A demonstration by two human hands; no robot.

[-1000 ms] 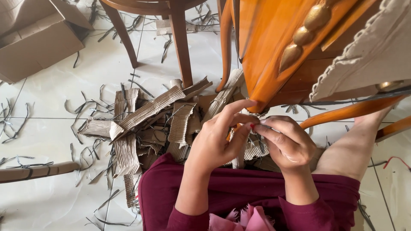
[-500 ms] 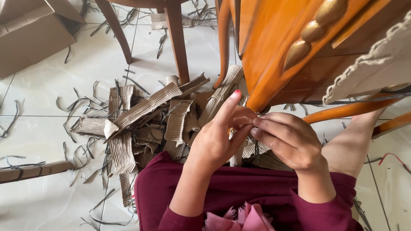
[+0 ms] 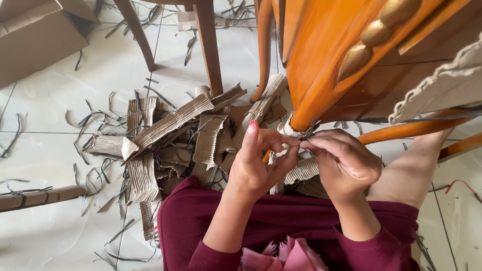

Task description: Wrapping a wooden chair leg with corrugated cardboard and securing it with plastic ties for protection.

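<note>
Both hands (image 3: 296,155) have risen toward the chair leg (image 3: 321,95).

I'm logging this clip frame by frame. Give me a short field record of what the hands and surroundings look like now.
left hand: fingers pinching cardboard wrap at the chair leg
right hand: fingers at the same wrap, beside the left
floor: pale tiles, littered with dark strips
pile: torn corrugated cardboard pieces, left of the hands
box: cardboard, top left
clothing: maroon garment
</note>
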